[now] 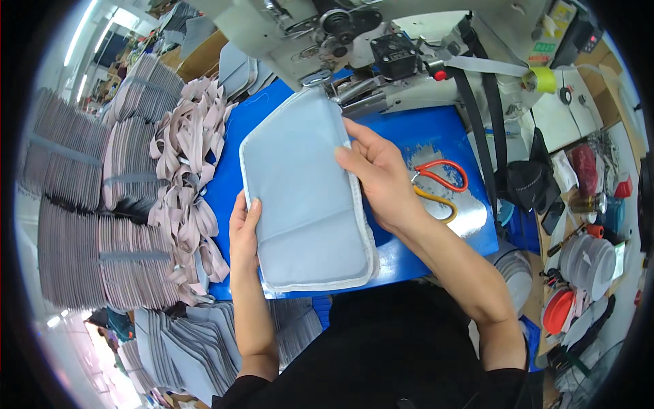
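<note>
A flat light-blue fabric panel (303,184) with a pale bound edge and one slanted corner is held up between my two hands. My left hand (244,228) grips its left edge, thumb on the front face and fingers behind. On the right edge, my right hand (378,174) pinches the binding between thumb and fingers. The panel's upper corner reaches the needle area of a sewing machine (340,41); whether it lies under the presser foot I cannot tell. Scissors (439,184) with one red and one yellow handle lie right of my right hand.
The blue work table (409,262) lies beneath. Bundled stacks of panels (71,252) and a heap of pinkish straps (194,136) stand at the left. More grey panels (184,347) lie below the table. A roll of yellow-green tape (541,80) and a cluttered side bench (555,266) are at the right.
</note>
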A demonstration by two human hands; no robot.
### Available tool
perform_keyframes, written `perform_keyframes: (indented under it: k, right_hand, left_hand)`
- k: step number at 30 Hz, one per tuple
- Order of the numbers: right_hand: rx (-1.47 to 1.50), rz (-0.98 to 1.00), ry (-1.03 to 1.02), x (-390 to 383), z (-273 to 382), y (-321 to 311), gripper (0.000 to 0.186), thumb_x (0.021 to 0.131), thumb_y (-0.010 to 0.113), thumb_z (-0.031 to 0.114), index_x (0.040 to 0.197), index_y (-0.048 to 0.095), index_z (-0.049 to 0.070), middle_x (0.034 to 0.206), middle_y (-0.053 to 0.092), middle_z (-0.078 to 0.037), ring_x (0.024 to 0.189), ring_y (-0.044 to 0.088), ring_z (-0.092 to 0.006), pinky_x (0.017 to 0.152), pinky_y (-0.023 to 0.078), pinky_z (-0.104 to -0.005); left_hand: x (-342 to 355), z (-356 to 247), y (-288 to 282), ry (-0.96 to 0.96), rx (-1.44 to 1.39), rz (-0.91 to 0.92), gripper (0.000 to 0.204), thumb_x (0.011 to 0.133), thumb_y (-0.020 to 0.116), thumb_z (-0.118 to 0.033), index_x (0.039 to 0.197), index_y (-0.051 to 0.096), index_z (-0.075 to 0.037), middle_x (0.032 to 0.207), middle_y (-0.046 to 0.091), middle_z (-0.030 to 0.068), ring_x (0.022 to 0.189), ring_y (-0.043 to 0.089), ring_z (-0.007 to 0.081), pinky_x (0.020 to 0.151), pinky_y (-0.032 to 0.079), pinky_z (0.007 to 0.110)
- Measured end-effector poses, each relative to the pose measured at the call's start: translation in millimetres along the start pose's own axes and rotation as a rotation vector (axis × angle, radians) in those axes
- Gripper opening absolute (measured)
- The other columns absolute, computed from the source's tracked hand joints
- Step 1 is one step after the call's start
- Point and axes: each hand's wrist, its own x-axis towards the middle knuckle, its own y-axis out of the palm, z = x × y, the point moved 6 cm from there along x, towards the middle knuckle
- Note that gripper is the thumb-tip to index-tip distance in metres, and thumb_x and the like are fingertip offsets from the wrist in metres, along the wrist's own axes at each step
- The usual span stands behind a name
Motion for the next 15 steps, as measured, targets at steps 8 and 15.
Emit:
perform_keyframes:
  k: [8, 15]
  right_hand:
    - [-0.252, 0.023, -0.017, -2.3, 11.1, -11.0, 0.057, 0.103, 0.057, 0.007, 0.158, 0.042, -0.002, 0.083, 0.063, 0.002, 0.073, 0.055, -0.0019, 0.068, 0.046, -0.0227]
    - [0.020, 0.033, 0.042, 10.9, 4.0, -17.8, 0.055, 0.103, 0.059, 0.009, 0.155, 0.045, -0.003, 0.104, 0.070, -0.004, 0.090, 0.065, -0.0062, 0.081, 0.053, -0.0233]
  left_hand:
    - [-3.8, 13.8, 0.8, -0.068, -0.079, 0.038, 0.046, 0.104, 0.065, -0.014, 0.146, 0.051, 0.000, 0.124, 0.071, 0.0125, 0.107, 0.070, 0.0164, 0.093, 0.056, 0.032]
    - [-15.3, -29.7, 1.6, 0.126, 0.029, -0.065, 0.043, 0.104, 0.065, -0.013, 0.143, 0.055, 0.003, 0.127, 0.070, 0.0115, 0.111, 0.067, 0.0151, 0.100, 0.051, 0.030]
